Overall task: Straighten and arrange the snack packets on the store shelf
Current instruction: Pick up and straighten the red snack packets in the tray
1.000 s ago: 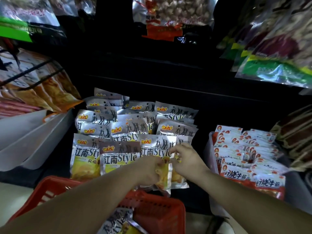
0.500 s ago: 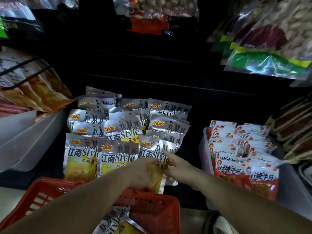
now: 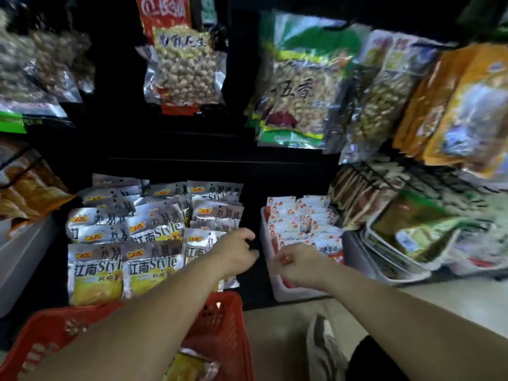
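Dark shelf (image 3: 192, 160) holds silver packets (image 3: 154, 229); red basket (image 3: 228, 339) stands below.

Worn on the head, wide-angle, facing forward and down at a low store shelf (image 3: 275, 171). Near enough to read print on the snack packets (image 3: 154, 265). Takes in hanging bags (image 3: 184, 64) at the top, and a red basket (image 3: 220, 325), floor (image 3: 275, 339) and shoe (image 3: 321, 350) along the bottom edge.
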`<state>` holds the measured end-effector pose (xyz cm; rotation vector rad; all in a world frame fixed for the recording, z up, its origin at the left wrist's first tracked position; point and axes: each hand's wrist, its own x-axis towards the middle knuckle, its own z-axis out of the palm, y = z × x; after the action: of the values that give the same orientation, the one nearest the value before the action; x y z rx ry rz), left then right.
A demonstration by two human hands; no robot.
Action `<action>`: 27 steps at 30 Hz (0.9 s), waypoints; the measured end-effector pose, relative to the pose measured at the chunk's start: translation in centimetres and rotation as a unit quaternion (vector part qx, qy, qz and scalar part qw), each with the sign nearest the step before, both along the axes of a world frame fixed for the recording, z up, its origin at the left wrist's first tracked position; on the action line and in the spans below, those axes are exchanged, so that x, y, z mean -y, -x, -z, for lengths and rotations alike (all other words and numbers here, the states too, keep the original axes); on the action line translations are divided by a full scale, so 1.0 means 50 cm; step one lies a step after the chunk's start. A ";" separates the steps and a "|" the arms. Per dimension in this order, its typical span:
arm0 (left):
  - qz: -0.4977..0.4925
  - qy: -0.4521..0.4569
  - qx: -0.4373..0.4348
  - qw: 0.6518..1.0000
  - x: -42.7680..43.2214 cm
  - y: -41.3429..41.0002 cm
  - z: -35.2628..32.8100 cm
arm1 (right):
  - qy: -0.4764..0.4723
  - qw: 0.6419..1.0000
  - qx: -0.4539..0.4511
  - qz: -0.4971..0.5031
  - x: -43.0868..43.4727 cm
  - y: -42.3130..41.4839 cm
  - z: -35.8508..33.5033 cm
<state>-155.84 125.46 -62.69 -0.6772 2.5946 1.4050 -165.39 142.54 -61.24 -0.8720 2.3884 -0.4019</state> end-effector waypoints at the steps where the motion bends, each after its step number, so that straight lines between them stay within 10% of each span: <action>1: 0.008 -0.011 -0.006 1.000 -0.029 -0.009 -0.012 | -0.034 0.999 -0.001 -0.007 -0.021 0.004 -0.012; 27: -0.048 0.081 0.045 0.995 -0.242 0.008 0.067 | -0.074 0.997 -0.001 -0.029 -0.177 0.203 0.198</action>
<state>-156.23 137.55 -66.06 -0.8758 2.6588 1.1661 -175.54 151.37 -71.14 -0.8711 2.3548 -0.1983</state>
